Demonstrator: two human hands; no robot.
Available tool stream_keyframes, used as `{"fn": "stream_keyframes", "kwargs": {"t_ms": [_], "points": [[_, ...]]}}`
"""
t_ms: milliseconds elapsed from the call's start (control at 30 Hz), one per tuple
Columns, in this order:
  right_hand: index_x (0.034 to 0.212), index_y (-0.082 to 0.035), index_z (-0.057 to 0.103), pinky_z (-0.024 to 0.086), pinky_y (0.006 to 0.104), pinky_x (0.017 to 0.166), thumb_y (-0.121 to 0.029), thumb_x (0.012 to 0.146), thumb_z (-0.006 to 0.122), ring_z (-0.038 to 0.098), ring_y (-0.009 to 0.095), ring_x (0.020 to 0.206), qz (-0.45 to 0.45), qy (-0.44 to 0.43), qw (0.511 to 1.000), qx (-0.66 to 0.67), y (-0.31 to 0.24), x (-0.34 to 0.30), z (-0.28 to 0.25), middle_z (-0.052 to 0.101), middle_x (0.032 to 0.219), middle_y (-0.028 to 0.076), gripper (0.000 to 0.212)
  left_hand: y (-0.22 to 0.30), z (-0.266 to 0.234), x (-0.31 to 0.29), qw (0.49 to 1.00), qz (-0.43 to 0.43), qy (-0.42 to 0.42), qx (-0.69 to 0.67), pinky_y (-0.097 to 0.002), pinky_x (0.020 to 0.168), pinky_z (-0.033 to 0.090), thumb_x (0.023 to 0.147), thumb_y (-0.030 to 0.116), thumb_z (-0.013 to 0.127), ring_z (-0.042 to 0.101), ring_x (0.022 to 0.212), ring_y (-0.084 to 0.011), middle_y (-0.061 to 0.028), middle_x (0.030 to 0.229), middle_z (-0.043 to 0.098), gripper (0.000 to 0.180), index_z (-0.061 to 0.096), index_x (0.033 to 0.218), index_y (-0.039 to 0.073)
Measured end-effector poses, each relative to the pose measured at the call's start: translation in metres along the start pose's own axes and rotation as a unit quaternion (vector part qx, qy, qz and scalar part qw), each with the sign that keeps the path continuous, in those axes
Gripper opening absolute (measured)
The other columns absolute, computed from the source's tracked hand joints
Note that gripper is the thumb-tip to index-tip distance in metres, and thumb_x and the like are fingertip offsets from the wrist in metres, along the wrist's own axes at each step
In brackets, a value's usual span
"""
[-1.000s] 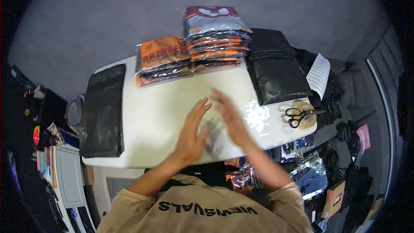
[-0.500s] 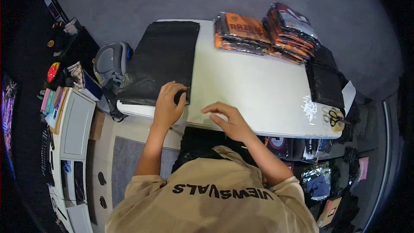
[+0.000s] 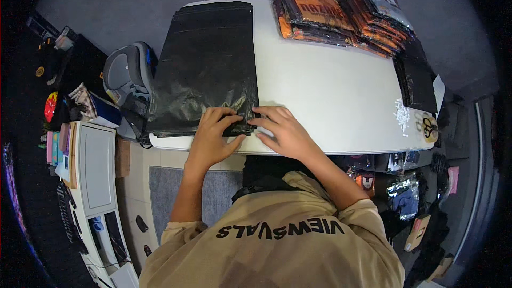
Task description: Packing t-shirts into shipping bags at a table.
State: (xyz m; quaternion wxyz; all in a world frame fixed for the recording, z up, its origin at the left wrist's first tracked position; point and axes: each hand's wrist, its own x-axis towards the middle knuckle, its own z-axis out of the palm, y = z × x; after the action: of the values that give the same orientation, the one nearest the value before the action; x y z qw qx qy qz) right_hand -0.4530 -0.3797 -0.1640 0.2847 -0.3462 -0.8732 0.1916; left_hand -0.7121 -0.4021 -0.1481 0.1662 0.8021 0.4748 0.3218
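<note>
The white table (image 3: 330, 96) bears stacked black plastic mailing bags (image 3: 208, 58) at its left end, plastic-wrapped folded garments (image 3: 325, 10) along its far edge. At the table's near side, the step seems corner-handling: left hand (image 3: 213, 136) loosely curved, thumb apart; right hand (image 3: 285, 132) fingertips at the corner, grip unclear. Lifting a layer would call for a fine pinch.

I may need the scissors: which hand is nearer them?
Right. The right hand is at the edge of the black stack, left of the scissors; the left hand, on that stack, is farther left.
</note>
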Motion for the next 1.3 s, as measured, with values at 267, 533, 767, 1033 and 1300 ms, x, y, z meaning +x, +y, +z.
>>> {"fn": "stream_keyframes", "kwargs": {"t_ms": [267,533,767,1033,1300], "points": [[0.129,-0.012,0.074,0.048,0.0466,0.109,-0.020,0.096,0.076,0.061,0.036,0.129,0.017,-0.008,1.000,-0.009,-0.005,0.000,-0.003,0.065,0.140,0.015,0.034,0.005,0.003,0.006,1.000,-0.013,-0.010,0.025,-0.0474,0.106,0.050,0.080,0.015,0.087,0.063,0.118,-0.0352,-0.0122,0.122,0.069,0.036,0.076,0.112,0.004],[0.131,-0.012,0.073,0.047,0.0483,0.113,-0.021,0.097,0.075,0.059,0.038,0.133,0.000,-0.006,1.000,-0.010,0.000,-0.002,-0.002,0.062,0.144,0.017,0.035,0.002,0.011,0.000,0.997,-0.002,0.052,0.055,-0.0458,0.101,0.054,0.090,0.004,0.079,0.069,0.116,-0.0352,-0.0129,0.118,0.077,0.014,0.077,0.104,0.001],[0.140,-0.009,0.064,0.042,0.0532,0.117,-0.028,0.095,0.076,0.052,0.042,0.140,-0.041,0.007,0.999,-0.019,0.015,-0.012,0.007,0.054,0.152,0.022,0.050,0.031,0.009,0.007,0.964,-0.016,0.244,0.103,-0.0448,0.076,0.056,0.090,-0.001,0.077,0.070,0.085,-0.0370,-0.0151,0.093,0.075,0.004,0.074,0.093,0.000],[0.152,0.006,0.042,0.056,0.0446,0.098,-0.028,0.086,0.090,0.068,0.033,0.118,0.067,0.096,0.971,0.209,0.010,-0.048,-0.017,0.061,0.129,0.024,0.088,0.122,0.058,0.053,0.986,-0.018,0.159,0.044,-0.0402,0.071,0.057,0.088,0.006,0.081,0.073,0.080,-0.0325,-0.0134,0.089,0.075,0.008,0.079,0.095,0.002],[0.159,-0.009,0.037,0.055,0.0318,0.082,0.002,0.091,0.070,0.067,0.018,0.092,0.269,0.172,0.865,0.388,0.109,-0.101,-0.103,0.067,0.100,0.009,0.077,0.165,0.126,0.135,0.997,0.051,-0.004,-0.059,-0.0438,0.101,0.057,0.095,0.011,0.077,0.072,0.116,-0.0349,-0.0171,0.117,0.078,0.020,0.081,0.114,0.005]]}}
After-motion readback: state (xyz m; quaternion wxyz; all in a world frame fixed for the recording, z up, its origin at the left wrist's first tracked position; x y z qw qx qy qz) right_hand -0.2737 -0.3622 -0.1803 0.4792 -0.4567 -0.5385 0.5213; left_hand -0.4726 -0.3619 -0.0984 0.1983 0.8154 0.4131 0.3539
